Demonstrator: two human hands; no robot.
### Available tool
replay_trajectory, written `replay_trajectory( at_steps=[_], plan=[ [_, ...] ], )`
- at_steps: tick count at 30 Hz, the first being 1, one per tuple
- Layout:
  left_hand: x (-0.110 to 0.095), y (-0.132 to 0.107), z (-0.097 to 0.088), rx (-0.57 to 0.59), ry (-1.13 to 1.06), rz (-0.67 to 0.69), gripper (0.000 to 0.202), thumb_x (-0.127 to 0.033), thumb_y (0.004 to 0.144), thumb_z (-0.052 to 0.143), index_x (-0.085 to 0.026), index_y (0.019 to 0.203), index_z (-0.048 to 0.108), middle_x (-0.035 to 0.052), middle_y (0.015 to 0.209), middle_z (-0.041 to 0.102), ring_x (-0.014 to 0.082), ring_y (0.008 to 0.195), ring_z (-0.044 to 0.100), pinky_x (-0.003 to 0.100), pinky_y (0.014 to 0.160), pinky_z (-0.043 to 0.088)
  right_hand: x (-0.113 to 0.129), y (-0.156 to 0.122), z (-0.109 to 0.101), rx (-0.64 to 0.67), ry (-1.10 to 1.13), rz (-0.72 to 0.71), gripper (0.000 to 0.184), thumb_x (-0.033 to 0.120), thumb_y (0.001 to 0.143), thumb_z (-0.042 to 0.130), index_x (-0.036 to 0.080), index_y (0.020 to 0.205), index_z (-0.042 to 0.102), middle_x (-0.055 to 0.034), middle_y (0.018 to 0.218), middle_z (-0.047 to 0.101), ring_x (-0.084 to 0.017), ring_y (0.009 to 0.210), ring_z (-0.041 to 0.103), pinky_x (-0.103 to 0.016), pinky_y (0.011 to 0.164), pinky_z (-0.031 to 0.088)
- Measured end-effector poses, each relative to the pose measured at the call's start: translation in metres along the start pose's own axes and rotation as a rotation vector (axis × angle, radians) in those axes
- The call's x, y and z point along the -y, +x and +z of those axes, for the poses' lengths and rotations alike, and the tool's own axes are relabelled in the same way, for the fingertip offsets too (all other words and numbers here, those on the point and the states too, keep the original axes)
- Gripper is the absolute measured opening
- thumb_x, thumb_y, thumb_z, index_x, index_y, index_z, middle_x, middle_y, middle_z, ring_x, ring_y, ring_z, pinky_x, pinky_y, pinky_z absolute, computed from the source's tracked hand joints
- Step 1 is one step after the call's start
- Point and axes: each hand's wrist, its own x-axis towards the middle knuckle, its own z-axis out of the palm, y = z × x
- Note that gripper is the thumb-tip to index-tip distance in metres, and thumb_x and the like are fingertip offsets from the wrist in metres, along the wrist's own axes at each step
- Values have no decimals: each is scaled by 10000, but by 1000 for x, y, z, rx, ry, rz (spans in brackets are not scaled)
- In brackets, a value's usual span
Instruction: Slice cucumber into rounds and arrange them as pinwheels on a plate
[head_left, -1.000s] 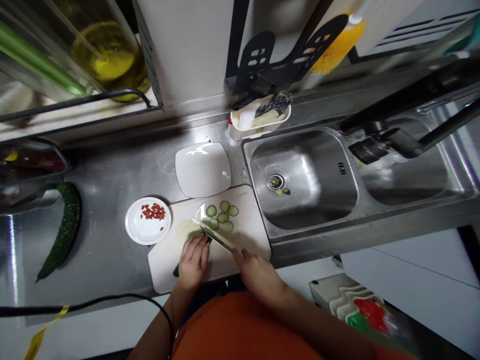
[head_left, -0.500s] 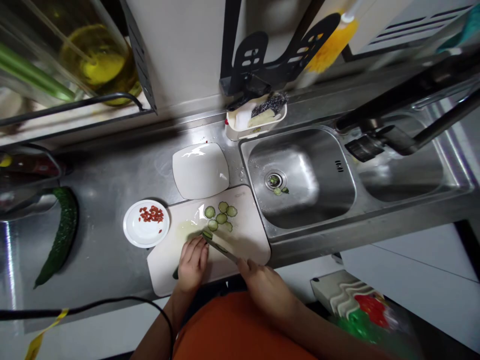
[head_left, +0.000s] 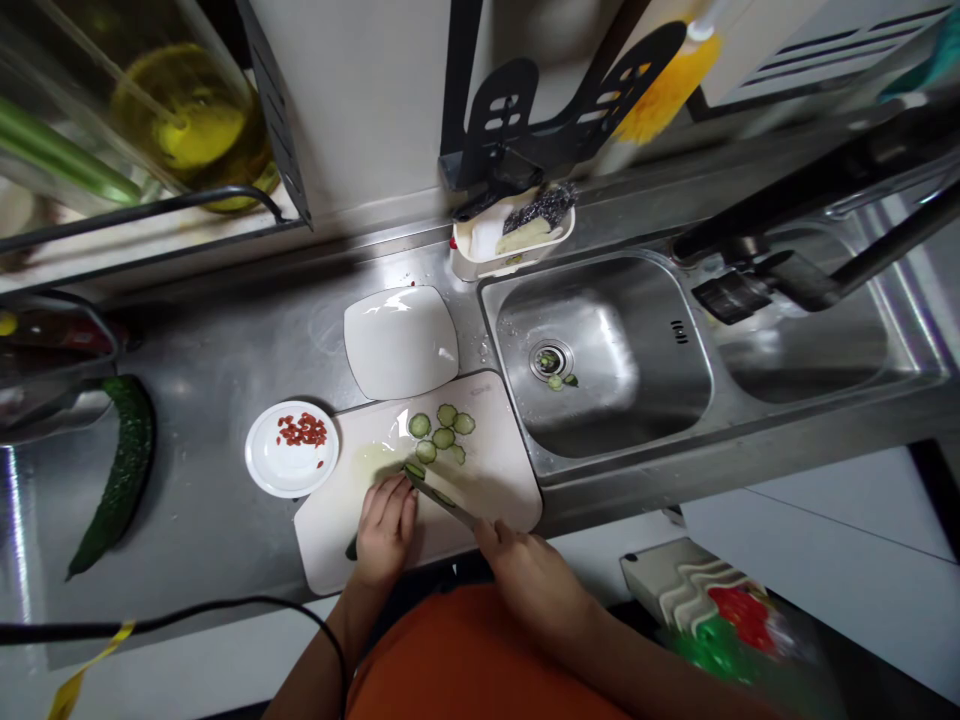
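My left hand [head_left: 386,522] is curled over a dark green cucumber [head_left: 352,548] on the white cutting board [head_left: 491,480], hiding most of it. My right hand [head_left: 529,570] grips a knife [head_left: 450,506], whose blade lies against the cucumber's cut end beside my left fingertips. A slice [head_left: 413,470] stands at the blade near its tip. Several round cucumber slices [head_left: 443,438] lie on the board beyond the knife. A small white plate with red berries [head_left: 303,429] touches the board's left side. Behind the board sits a squarish white plate [head_left: 401,345] with nothing on it.
To the right is a steel sink [head_left: 600,410] with cucumber scraps [head_left: 555,382] by its drain, under a dark faucet [head_left: 735,295]. A whole cucumber [head_left: 124,480] lies at the left. A white caddy [head_left: 517,245] stands behind the sink. A black cable [head_left: 225,603] crosses the lower left.
Both hands and the knife stay almost in place. The view shifts very slightly; the slices and plates lie as before.
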Motion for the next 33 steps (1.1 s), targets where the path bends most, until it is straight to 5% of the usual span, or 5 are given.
replay_trajectory(
  at_steps=[33],
  plan=[
    [2, 1, 1, -24, 35, 42, 227, -152, 867, 522, -155, 1077, 608, 101, 1003, 675, 211, 998, 616, 413, 908, 490, 5, 17, -1, -52, 61, -44, 383, 21, 834, 304, 162, 1086, 555, -114, 896, 652, -228, 741, 654, -275, 562, 439]
  ],
)
